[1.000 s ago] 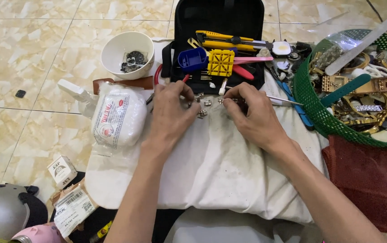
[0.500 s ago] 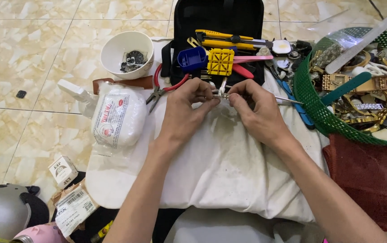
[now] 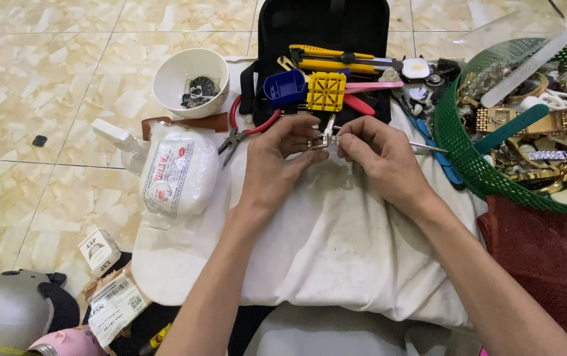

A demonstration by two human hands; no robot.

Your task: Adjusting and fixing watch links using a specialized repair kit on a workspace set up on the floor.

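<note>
- Both hands have lifted off the white cloth (image 3: pixel 336 244) since the earlier frame and closed in on each other; the small metal part now sits up between the fingertips instead of low on the cloth.
- Left hand (image 3: pixel 275 158): thumb and forefinger pinched on the left end of a small silver watch-band piece (image 3: pixel 323 140).
- Right hand (image 3: pixel 382 158): fingertips pinched on the right end of the same piece; a thin metal pin tool (image 3: pixel 428 148) sticks out to the right from under this hand. Can't tell whether it's gripped or just lying there.
- Band piece is held just above the cloth's far edge, directly in front of the yellow square holder block (image 3: pixel 326 91) on the black tool case (image 3: pixel 323 26).
- Left of the cloth: white plastic bag (image 3: pixel 178 175), red-handled pliers (image 3: pixel 247 128), white bowl (image 3: pixel 191 79) with dark small parts.
- Right of the cloth: green mesh basket (image 3: pixel 454 142) packed with gold watches and bands.
- Risk, my read: the piece is tiny and only pinched at its ends, so a slip would drop it into the cloth folds or onto the tiled floor (image 3: pixel 46 99), where it would be hard to find.
- Also: the pin tool close under the right hand could jab a finger if the grip shifts.
</note>
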